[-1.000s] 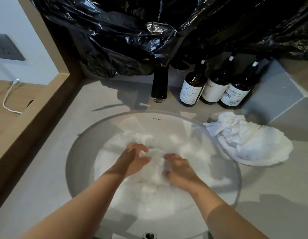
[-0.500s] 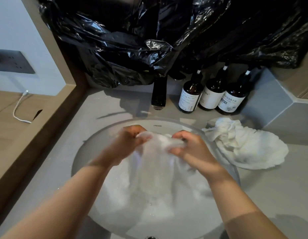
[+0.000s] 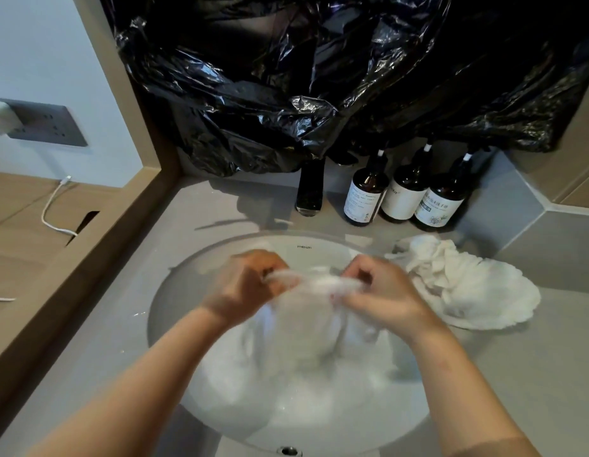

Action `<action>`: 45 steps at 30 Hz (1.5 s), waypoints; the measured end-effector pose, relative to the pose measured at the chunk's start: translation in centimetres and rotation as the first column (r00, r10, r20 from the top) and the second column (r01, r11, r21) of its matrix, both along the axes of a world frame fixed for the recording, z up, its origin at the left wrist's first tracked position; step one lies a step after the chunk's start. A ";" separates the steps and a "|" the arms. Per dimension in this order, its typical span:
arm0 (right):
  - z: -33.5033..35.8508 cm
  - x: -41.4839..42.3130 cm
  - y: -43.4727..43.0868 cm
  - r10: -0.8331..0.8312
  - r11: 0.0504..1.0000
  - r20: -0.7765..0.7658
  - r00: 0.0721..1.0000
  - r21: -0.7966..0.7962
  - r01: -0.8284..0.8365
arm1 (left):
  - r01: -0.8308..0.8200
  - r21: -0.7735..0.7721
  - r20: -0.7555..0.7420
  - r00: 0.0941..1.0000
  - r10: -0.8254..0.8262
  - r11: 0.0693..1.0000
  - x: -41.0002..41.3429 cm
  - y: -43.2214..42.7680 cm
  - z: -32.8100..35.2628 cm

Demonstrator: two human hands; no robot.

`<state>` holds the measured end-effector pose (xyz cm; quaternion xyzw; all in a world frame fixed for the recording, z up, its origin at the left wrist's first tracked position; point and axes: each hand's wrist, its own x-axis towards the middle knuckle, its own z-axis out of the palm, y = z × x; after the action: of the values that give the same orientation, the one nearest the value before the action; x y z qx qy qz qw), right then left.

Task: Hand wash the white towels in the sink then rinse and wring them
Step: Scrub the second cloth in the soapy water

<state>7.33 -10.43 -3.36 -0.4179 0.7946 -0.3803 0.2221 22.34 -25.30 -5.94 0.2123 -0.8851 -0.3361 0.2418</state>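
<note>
Over the round white ceramic sink (image 3: 319, 255), the person is holding up a wet white cloth towel (image 3: 306, 328) with both hands. The left hand (image 3: 250, 285) is gripping the towel's upper edge above the sink's left half, its fingers curling tightly around a bunched fold. The right hand (image 3: 382, 291) is pinching the same edge above the sink's right half, thumb and curled fingers closing on the fabric. The two hands are sitting near each other, with a short stretch of cloth running between them. The rest of the towel is hanging down from that edge into the sink, and its lower part is lying in foamy, soapy water. Blur is hiding the finer folds.

A second crumpled white towel (image 3: 461, 288) is lying on the grey stone countertop (image 3: 105, 341), just to the right of the sink and right at its rim. Behind the sink's middle, a tall black faucet (image 3: 309, 189) is standing. Three dark brown glass bottles with white labels (image 3: 405, 199) are standing in a row behind the sink's right side. A crinkled black plastic sheet (image 3: 286, 94) is hanging above and behind the sink. Well to the left of the sink, a thin white cable (image 3: 52, 212) is lying on a pale wooden surface (image 3: 16, 225), and a grey wall socket panel (image 3: 46, 125) is sitting higher up on that side.
</note>
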 end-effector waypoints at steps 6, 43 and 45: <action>-7.0 1.1 1.1 0.252 0.734 0.104 0.962 0.627 -0.260 | 0.110 0.252 0.670 0.697 -0.256 0.961 1.1 0.7 -6.2; -3.0 -0.2 0.6 -0.102 0.987 0.239 0.966 0.148 0.068 | 0.104 0.140 0.289 0.947 -0.141 0.985 1.4 -1.6 -1.7; -3.0 0.0 0.4 -0.114 0.989 0.191 0.975 0.110 0.094 | 0.148 0.121 0.221 0.960 -0.172 0.982 1.3 -1.6 -1.5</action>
<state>7.37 -10.05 -6.32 -0.3243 0.8076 -0.3907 0.2999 23.62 -26.93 -7.40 0.1897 -0.9029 -0.3730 0.0979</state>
